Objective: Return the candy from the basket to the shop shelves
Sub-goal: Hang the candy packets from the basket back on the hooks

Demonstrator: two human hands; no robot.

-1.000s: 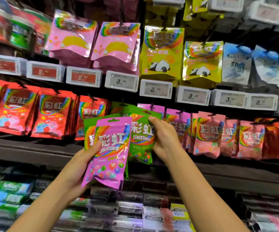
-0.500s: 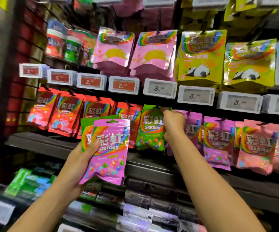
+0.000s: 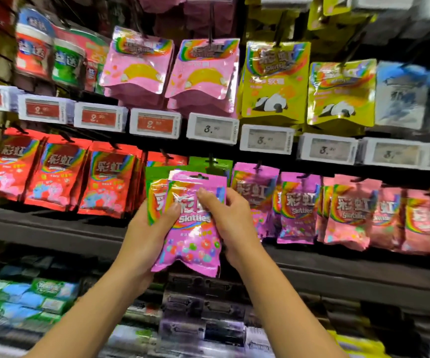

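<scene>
Head view: both hands meet at the centre of the frame on a glossy purple-pink Skittles candy pouch (image 3: 193,228) with a rainbow band and printed sweets. The left hand (image 3: 148,228) holds the pouch from its 9 o'clock side, thumb pressed on the front, and also holds a green Skittles pouch (image 3: 157,195) tucked behind it, whose edge shows at 10 o'clock. The right hand (image 3: 230,223) grips the purple-pink pouch from its 3 o'clock side, fingers curled over the front near the printed characters.

The pouches are held in front of the middle peg row of the dark shop shelf (image 3: 53,226). At 9 o'clock from the hands hang red foil Skittles bags (image 3: 58,174); at 3 o'clock hang purple Skittles bags (image 3: 297,208), then pink ones (image 3: 350,213). At 12 o'clock a green hanging bag (image 3: 208,165) peeks above the held pouch. Higher, a strip of white price tags (image 3: 212,129) reads 2 and 3, and above it hang pale pink pouches (image 3: 203,76) and yellow panda pouches (image 3: 273,81).
</scene>
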